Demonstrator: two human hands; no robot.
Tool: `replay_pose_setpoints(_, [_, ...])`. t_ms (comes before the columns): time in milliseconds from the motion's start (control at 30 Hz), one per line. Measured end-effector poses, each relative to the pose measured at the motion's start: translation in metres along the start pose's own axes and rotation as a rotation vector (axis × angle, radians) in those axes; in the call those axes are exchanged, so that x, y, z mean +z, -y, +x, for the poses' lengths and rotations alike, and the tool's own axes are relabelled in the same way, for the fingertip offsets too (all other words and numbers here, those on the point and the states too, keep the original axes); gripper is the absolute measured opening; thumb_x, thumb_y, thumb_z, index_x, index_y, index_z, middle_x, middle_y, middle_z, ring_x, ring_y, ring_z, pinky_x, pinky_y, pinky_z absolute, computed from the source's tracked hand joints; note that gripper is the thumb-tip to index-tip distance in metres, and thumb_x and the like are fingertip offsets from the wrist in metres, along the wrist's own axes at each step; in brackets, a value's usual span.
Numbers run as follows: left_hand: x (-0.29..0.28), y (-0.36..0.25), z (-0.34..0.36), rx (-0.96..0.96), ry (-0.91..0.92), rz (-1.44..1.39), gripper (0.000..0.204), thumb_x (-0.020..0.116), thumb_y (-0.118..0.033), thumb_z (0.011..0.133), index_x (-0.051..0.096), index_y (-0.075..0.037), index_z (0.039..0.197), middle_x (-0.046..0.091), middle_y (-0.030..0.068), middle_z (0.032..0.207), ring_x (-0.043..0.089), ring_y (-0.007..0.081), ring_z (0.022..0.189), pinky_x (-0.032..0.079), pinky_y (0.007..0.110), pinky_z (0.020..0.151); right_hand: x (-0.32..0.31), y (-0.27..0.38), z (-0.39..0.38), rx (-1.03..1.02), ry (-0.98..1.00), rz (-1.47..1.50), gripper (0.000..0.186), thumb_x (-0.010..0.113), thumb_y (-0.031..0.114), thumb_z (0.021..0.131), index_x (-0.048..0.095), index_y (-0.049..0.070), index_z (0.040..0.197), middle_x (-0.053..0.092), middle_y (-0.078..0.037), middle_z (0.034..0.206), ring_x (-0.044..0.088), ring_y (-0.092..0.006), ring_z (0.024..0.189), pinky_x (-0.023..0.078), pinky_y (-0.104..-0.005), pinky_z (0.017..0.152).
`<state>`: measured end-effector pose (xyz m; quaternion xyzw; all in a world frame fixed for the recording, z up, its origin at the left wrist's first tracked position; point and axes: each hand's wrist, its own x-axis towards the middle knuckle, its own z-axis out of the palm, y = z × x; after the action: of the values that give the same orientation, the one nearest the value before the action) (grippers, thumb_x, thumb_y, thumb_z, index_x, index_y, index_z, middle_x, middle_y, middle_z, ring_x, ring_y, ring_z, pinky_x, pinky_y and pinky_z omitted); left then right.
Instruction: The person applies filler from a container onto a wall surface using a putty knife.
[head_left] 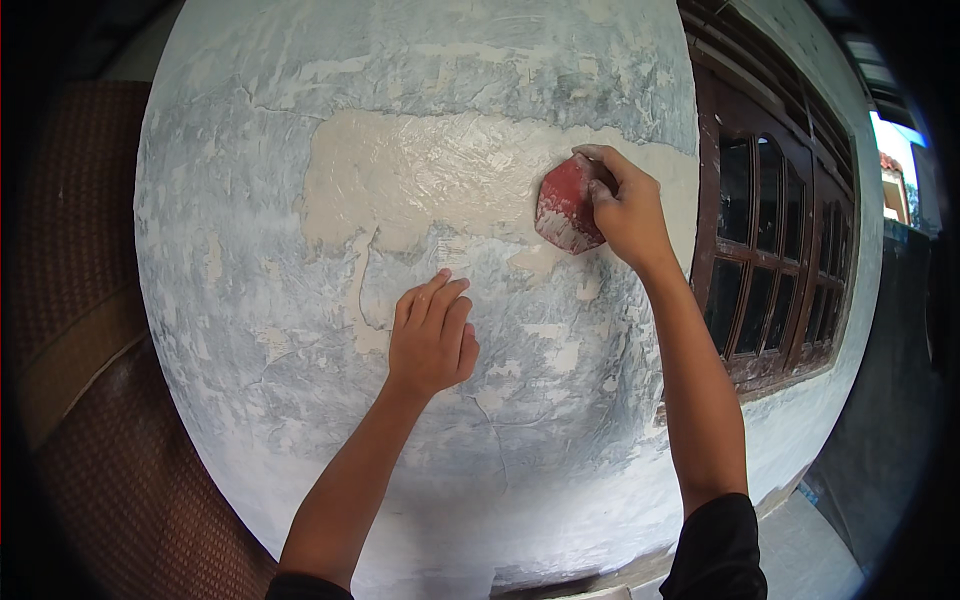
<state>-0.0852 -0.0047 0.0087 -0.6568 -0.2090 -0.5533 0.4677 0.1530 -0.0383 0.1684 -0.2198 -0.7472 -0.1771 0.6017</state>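
Note:
My right hand (pixel 628 205) pinches a red putty scraper (pixel 568 200), a flat angular plate smeared with pale putty along its lower part. The scraper rests against the wall at the right part of a cream putty patch (pixel 400 180), which looks wet and shiny in its middle. Below that patch, my left hand (pixel 432 332) is held at the wall with nothing in it, its fingers stretched upward. A fingertip appears to touch the surface. Around the patch the wall (pixel 250 330) is bluish grey with rough, pale blotches and trowel marks.
To the right, a brown wooden window (pixel 765 240) with dark panes is set in the wall. Brown woven panels (pixel 90 200) stand at the left. A ledge (pixel 800 550) runs along the wall's foot at the lower right.

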Motion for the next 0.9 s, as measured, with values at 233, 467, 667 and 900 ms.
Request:
replay_pose_setpoints(233, [-0.005,0.002,-0.001,-0.008,-0.001,0.006,0.032,0.059,-0.007,0.074,0.056,-0.003,0.105,0.059,0.0143,0.123,0.054,0.0345,0.123,0.038,0.047,0.098,0.018,0.008,-0.01,-0.197,0.033,-0.205,0.042,0.05,-0.008,0.079,0.064,0.001,0.117,0.07,-0.019,0.103,0.068,-0.0329,0.096,0.046,-0.0362,0.092])
replay_pose_setpoints(467, [-0.003,0.0,-0.001,0.001,0.003,0.002,0.033,0.059,-0.007,0.073,0.055,-0.003,0.105,0.059,0.0145,0.123,0.054,0.0345,0.123,0.038,0.047,0.098,0.018,0.011,-0.013,-0.077,0.056,-0.13,0.043,0.052,-0.007,0.078,0.066,0.005,0.117,0.071,-0.015,0.103,0.068,-0.0296,0.097,0.034,-0.0385,0.102])
replay_pose_setpoints(667, [-0.003,0.001,-0.001,-0.001,0.001,0.008,0.033,0.06,-0.007,0.072,0.056,-0.003,0.105,0.059,0.0146,0.122,0.054,0.0348,0.123,0.038,0.047,0.098,0.006,0.011,-0.006,0.009,-0.026,0.014,0.044,0.051,-0.007,0.077,0.066,0.004,0.117,0.07,-0.017,0.104,0.067,-0.032,0.1,0.042,-0.0371,0.098])
replay_pose_setpoints(900, [-0.004,0.0,0.0,0.001,0.002,-0.004,0.034,0.06,-0.007,0.072,0.056,-0.003,0.105,0.06,0.0153,0.122,0.055,0.0353,0.123,0.038,0.048,0.098,0.004,0.006,-0.003,-0.037,-0.081,-0.086,0.044,0.051,-0.007,0.077,0.066,0.004,0.118,0.07,-0.018,0.107,0.067,-0.0313,0.101,0.042,-0.0372,0.098])
